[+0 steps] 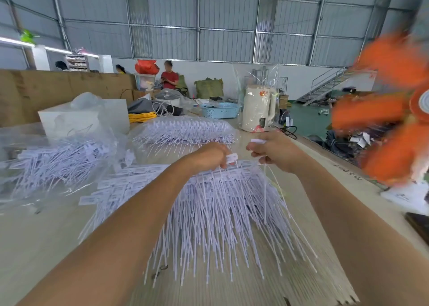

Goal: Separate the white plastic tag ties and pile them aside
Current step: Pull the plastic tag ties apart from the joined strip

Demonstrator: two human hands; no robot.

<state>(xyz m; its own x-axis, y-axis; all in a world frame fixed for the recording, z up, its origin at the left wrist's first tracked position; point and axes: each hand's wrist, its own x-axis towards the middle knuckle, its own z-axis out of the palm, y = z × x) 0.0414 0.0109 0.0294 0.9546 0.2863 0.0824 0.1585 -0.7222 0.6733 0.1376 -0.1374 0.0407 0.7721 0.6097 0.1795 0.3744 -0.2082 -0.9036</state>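
A: So where's the stuff at?

B: Big fan of white plastic tag ties (216, 213) dead centre on the pale wooden table (34, 247). Left hand (209, 156) pinches a tag head at the fan's 12 o'clock edge; right hand (276, 151), at 1 o'clock, is curled round a few loose ties.

A: Any labels?

B: Printed tags, too blurry to read. Bagged ties (58, 161) at 9 o'clock.

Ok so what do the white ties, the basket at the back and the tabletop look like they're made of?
Ties: thin white plastic, matte; the long tails bend and fan out. Basket: light blue moulded plastic, going by its perforated walls. Tabletop: pale, smooth, matte, probably laminate or painted board; the grain is too faint to tell.
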